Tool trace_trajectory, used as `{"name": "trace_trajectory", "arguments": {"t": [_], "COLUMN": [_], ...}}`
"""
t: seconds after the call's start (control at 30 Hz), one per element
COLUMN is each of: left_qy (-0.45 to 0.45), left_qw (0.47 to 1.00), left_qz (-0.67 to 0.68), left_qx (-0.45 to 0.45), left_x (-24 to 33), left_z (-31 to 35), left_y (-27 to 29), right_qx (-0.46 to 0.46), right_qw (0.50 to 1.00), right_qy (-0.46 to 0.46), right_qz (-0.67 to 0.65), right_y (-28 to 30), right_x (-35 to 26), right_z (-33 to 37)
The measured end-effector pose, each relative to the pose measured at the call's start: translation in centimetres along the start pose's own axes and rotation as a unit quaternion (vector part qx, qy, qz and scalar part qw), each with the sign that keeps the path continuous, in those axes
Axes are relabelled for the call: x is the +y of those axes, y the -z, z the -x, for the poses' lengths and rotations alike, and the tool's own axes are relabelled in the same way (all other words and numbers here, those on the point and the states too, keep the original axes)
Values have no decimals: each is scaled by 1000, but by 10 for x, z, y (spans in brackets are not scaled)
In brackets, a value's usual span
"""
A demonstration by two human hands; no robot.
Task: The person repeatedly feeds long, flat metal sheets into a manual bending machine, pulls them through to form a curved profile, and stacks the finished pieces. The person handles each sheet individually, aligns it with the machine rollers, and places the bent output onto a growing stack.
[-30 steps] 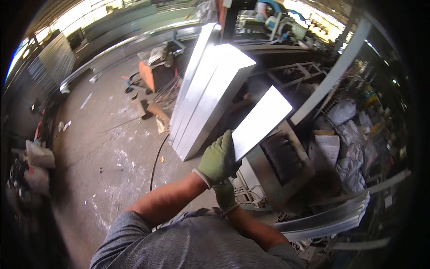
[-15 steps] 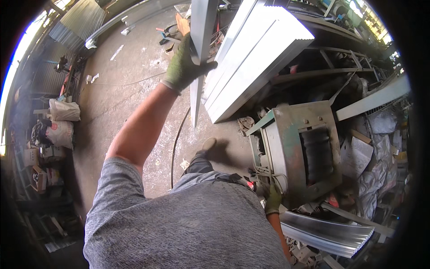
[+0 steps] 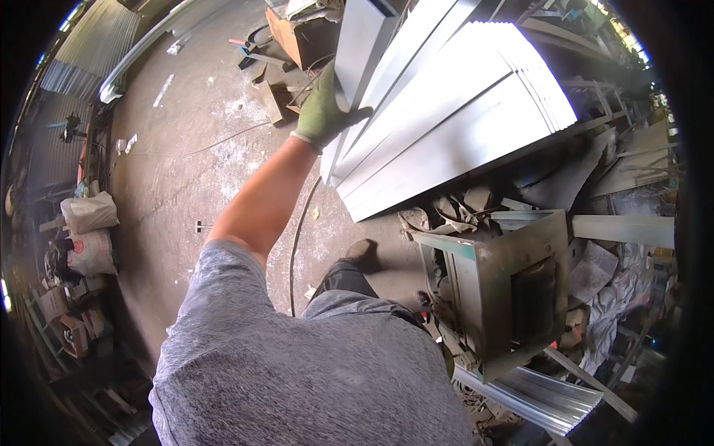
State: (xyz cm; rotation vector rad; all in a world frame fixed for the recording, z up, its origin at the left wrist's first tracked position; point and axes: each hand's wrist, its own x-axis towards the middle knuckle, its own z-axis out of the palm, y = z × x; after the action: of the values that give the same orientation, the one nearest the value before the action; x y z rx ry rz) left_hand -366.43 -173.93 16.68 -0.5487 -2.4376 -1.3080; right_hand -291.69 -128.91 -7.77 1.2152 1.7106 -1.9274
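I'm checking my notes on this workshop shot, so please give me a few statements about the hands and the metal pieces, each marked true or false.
1. The left hand wears a green glove and grips a folded metal sheet. True.
2. The held sheet lies flat on the concrete floor. False: it is raised, beside the stack of metal sheets.
3. The right hand also grips the sheet. False: the right hand is out of sight.
4. A green, worn machine stands to the person's right. True.
5. A dark cable runs across the floor near the shoe. True.
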Motion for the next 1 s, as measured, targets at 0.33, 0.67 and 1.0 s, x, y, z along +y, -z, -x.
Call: {"name": "trace_trajectory", "arguments": {"t": [0.33, 0.67, 1.0], "left_qy": [-4, 39, 104], "left_qw": [998, 994, 985], "left_qz": [-33, -43, -26], "left_qx": [-45, -93, -136], "left_x": [-49, -65, -45], "left_z": [-60, -31, -63], "left_y": [-58, -129, -179], "right_qx": [-62, 158, 56], "right_qw": [966, 981, 995], "right_qy": [16, -108, 10], "right_qz": [-252, 39, 82], "right_y": [-53, -73, -121], "right_x": [-25, -62, -52], "right_z": [-10, 13, 7]}}
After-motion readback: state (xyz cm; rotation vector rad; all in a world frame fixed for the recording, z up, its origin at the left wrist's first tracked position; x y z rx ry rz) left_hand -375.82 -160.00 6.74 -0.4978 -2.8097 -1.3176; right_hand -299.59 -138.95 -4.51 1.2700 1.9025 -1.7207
